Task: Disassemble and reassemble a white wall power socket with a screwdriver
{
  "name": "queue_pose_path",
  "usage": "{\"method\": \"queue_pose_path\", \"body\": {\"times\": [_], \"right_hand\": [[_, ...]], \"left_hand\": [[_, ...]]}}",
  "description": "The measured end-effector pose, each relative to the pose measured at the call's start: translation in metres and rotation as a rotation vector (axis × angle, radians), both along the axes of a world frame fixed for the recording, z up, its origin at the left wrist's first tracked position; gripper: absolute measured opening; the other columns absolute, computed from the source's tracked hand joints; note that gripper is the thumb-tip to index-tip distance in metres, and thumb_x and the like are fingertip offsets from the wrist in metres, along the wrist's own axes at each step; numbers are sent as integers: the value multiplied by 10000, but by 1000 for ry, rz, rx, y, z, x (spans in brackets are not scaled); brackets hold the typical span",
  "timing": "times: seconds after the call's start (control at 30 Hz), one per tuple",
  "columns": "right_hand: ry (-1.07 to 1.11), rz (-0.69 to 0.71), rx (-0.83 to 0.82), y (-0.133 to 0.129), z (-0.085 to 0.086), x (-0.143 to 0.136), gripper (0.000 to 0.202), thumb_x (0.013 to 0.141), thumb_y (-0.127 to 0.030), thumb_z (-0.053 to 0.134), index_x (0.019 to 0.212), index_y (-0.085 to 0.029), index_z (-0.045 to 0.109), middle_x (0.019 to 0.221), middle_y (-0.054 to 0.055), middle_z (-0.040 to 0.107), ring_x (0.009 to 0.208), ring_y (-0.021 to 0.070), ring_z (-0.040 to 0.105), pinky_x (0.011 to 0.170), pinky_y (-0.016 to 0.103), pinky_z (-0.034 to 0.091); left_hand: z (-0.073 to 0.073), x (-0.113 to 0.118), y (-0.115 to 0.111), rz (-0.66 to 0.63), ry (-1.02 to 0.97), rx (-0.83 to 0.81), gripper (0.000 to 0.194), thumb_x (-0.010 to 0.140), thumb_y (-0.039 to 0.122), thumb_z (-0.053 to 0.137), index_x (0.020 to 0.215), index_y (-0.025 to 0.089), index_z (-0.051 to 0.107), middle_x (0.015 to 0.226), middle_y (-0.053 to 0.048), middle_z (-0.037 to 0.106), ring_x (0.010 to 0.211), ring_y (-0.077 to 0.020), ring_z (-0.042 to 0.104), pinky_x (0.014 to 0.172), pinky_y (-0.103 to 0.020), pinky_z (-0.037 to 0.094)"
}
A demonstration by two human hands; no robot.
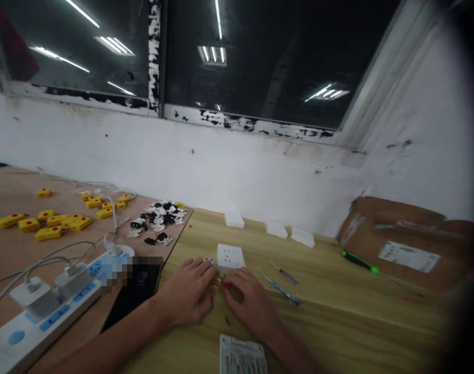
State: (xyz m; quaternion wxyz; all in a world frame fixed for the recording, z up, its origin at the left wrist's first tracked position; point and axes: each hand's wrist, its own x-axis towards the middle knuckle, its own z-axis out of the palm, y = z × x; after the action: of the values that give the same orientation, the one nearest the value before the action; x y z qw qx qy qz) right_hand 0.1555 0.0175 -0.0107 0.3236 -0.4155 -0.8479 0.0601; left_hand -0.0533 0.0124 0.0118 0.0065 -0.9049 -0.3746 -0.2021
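Note:
My left hand [192, 292] is closed, its fingers bent down on the wooden table at something small that they mostly hide. A bit of white and dark edge shows past its fingertips. Facing it, my right hand [248, 301] pinches with thumb and forefinger at a small brass-coloured metal piece [217, 281] between the hands; its exact kind is too blurred to tell. Just beyond the fingers lies a white socket faceplate [229, 256] with dark slots. Nearer me is a white open-backed case [242, 356] with metal parts inside, cut off by the view's lower edge.
Right of my hands lie a small screwdriver [284, 274], a teal screwdriver [281, 291] and a green-black screwdriver [359, 261] by a cardboard box [400, 244]. White plates [276, 228] line the wall. Leftward are a power strip [71, 296], black-white parts [162, 215] and yellow boxes [50, 232].

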Motion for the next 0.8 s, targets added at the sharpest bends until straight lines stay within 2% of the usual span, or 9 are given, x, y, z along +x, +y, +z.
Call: {"method": "queue_pose_path", "body": {"times": [0.17,0.33,0.5,0.63,0.8], "right_hand": [[130,41,127,-9,-1,17,172,874,-90,575,940,-220,665,855,36,657,841,197,607,762,340,506],[189,65,251,-16,0,25,199,917,-100,545,1018,-228,659,884,45,646,840,180,612,743,322,528],[214,117,348,-20,3,20,234,907,-72,569,1073,-219,645,899,54,655,826,173,619,716,310,540],[190,170,371,-25,5,18,230,910,-81,576,1095,-204,637,910,62,669,805,168,627,701,306,548],[152,175,395,-29,11,20,251,892,-183,635,1141,-199,620,992,83,670,877,202,642,749,344,565]], "left_hand": [[-4,2,-1,11,-103,40,386,917,259,541,1287,214,441,1219,-86,573,1110,-281,524,974,-449,427],[-8,3,-3,-27,-199,31,289,934,300,584,1200,223,502,1142,-67,626,1048,-267,583,908,-430,477],[-7,0,-6,-77,-284,76,142,959,269,533,1089,219,557,1015,-47,661,943,-232,619,831,-382,495],[-4,-1,-8,-89,-346,91,145,962,215,500,1090,219,568,981,-43,673,914,-211,626,819,-354,490],[-4,-1,-9,-106,-369,78,138,974,215,483,1077,215,574,951,-45,672,892,-200,624,806,-334,488]]}}
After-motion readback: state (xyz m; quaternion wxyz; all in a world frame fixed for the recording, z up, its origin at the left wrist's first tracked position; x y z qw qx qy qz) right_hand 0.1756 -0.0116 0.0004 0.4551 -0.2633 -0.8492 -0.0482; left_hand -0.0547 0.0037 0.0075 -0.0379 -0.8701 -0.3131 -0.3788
